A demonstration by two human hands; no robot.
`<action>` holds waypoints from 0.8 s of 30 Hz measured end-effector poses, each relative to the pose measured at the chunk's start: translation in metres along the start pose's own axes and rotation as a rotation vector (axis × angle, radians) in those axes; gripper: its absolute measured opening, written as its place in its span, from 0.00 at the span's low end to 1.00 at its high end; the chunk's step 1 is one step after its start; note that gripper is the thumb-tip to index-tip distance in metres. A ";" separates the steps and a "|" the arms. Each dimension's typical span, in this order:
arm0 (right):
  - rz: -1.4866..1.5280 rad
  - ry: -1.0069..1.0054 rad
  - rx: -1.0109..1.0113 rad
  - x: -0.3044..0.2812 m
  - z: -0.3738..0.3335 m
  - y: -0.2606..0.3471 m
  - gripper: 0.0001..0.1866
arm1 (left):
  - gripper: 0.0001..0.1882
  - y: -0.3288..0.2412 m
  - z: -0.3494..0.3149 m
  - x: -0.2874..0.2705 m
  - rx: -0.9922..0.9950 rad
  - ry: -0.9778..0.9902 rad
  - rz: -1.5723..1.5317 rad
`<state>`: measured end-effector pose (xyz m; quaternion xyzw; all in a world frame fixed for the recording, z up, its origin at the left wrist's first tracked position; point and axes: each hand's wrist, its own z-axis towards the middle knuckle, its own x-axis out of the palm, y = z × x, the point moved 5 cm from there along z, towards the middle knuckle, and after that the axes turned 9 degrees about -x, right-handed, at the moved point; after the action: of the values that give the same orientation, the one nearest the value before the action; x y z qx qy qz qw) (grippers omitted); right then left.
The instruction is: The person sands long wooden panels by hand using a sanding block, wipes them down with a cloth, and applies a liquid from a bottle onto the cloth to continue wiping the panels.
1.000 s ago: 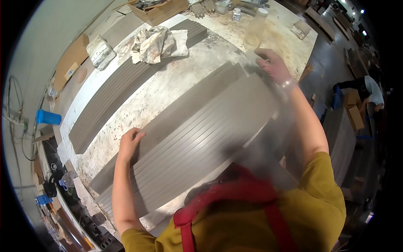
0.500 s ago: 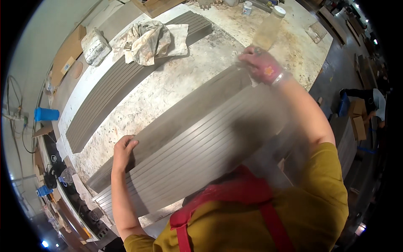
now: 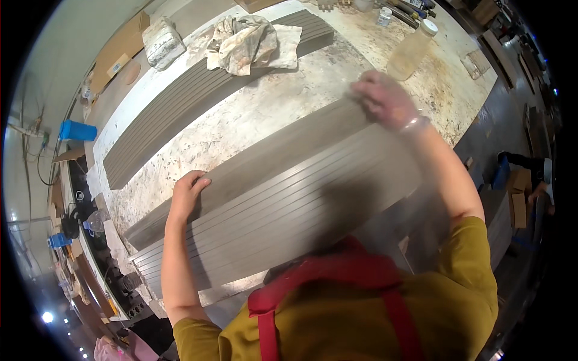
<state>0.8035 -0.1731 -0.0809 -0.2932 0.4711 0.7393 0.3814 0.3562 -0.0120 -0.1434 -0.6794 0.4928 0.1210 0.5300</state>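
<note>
A grey wood-look panel (image 3: 259,222) with long parallel grooves lies slantwise in front of me, a plain grey strip (image 3: 271,144) running along its far side. My left hand (image 3: 189,188) is closed over the far edge of this strip, left of the middle, thumb and fingers bent around it. At the panel's right end is my right hand (image 3: 388,101), with a band at the wrist. Motion smears its fingers, so whether it holds anything does not show. The panel's right end is blurred too, and a dark shadow falls across its grooves.
Beyond lies a second grooved piece (image 3: 162,123) under a stained crumpled cloth (image 3: 244,45). A capped bottle (image 3: 412,51) and a small white jar (image 3: 384,16) stand at the far right of the stained table (image 3: 253,105). Farther left are a wrapped bundle (image 3: 164,43) and a blue cup (image 3: 78,130).
The whole view has turned a little. Both hands stay at about the same places along the grooved panel. My right hand, partly sharp and showing a flower pattern before, is now more smeared.
</note>
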 end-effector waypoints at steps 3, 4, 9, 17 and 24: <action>0.378 0.087 0.398 0.024 0.023 0.005 0.07 | 0.15 0.022 0.004 0.002 0.048 -0.032 0.031; 0.720 0.054 0.673 0.033 0.030 0.009 0.08 | 0.15 0.044 -0.002 -0.003 0.082 -0.063 0.062; 0.272 -0.209 0.529 -0.041 -0.022 0.000 0.12 | 0.18 0.027 0.009 0.017 0.273 -0.167 0.201; 0.417 -0.105 0.049 0.038 -0.017 -0.054 0.26 | 0.16 0.024 -0.060 0.028 0.349 -0.317 0.235; 0.709 -0.006 0.036 0.105 0.038 0.070 0.23 | 0.19 0.010 -0.074 0.038 0.168 -0.429 0.278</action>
<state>0.6855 -0.1263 -0.1160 -0.1024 0.5556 0.8181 0.1074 0.3396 -0.0942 -0.1451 -0.5177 0.4661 0.2923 0.6552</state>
